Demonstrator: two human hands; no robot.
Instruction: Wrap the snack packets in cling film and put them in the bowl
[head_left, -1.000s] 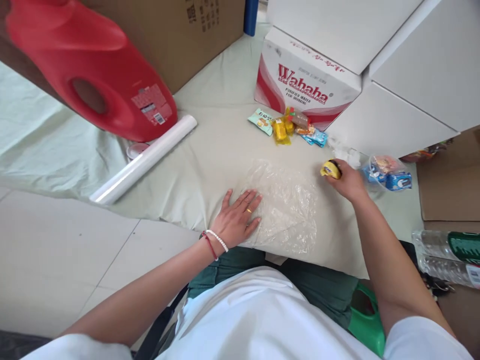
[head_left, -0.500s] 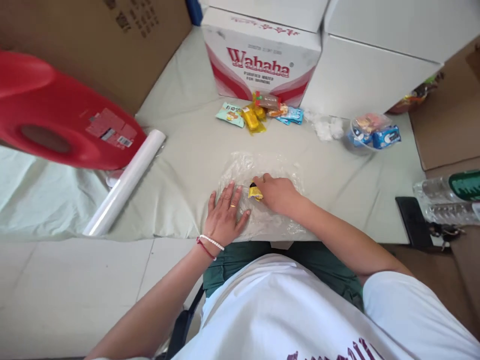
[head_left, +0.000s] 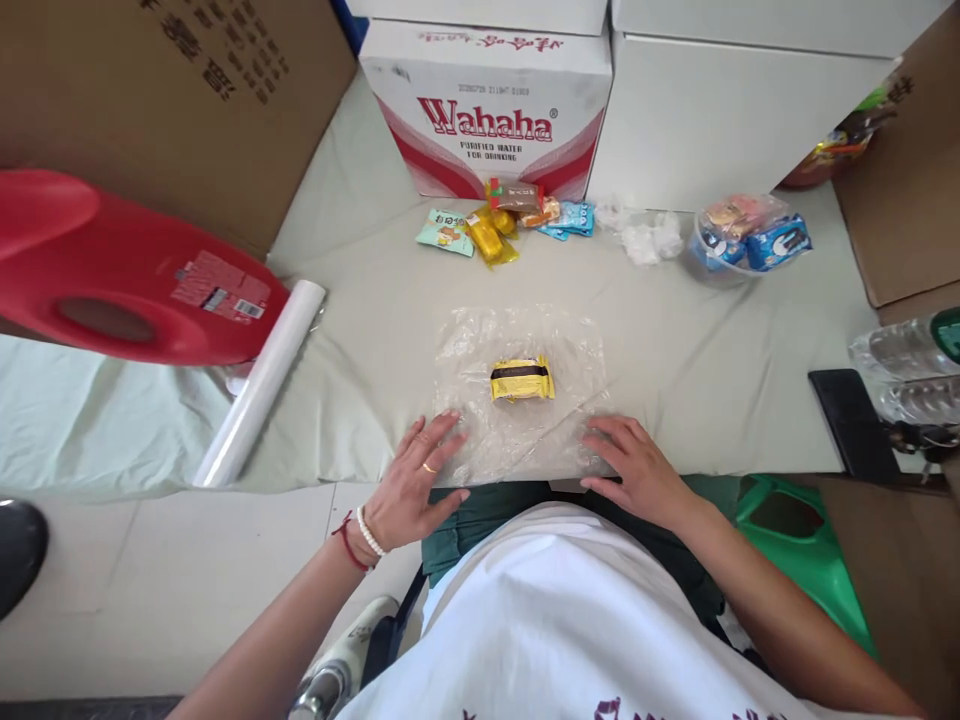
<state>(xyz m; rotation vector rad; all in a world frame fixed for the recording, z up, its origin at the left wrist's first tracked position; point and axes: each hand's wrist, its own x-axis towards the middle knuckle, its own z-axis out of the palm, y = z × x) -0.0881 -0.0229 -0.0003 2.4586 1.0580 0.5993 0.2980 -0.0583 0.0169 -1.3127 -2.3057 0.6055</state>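
A yellow snack packet (head_left: 522, 379) with a dark band lies on a clear plastic sheet (head_left: 472, 340) spread near the table's front edge. My left hand (head_left: 424, 470), fingers spread, is at the sheet's near left corner. On the opposite side, my right hand (head_left: 634, 465) has its fingers apart by the near right corner. Neither hand holds the packet. Whether the fingertips press on the film I cannot tell.
Several wrapped snacks (head_left: 491, 235) lie before a Wahaha carton (head_left: 487, 120). Crumpled clear plastic (head_left: 652, 240) and a snack-filled tub (head_left: 750, 245) are at the right back. A film roll (head_left: 262, 385) leans beside a red jug (head_left: 142, 270). A black phone (head_left: 851, 420) lies at the right edge.
My right hand has let go of the yellow packet and moved right and nearer me. My left hand has slid left and toward me. The packet now rests alone on the sheet.
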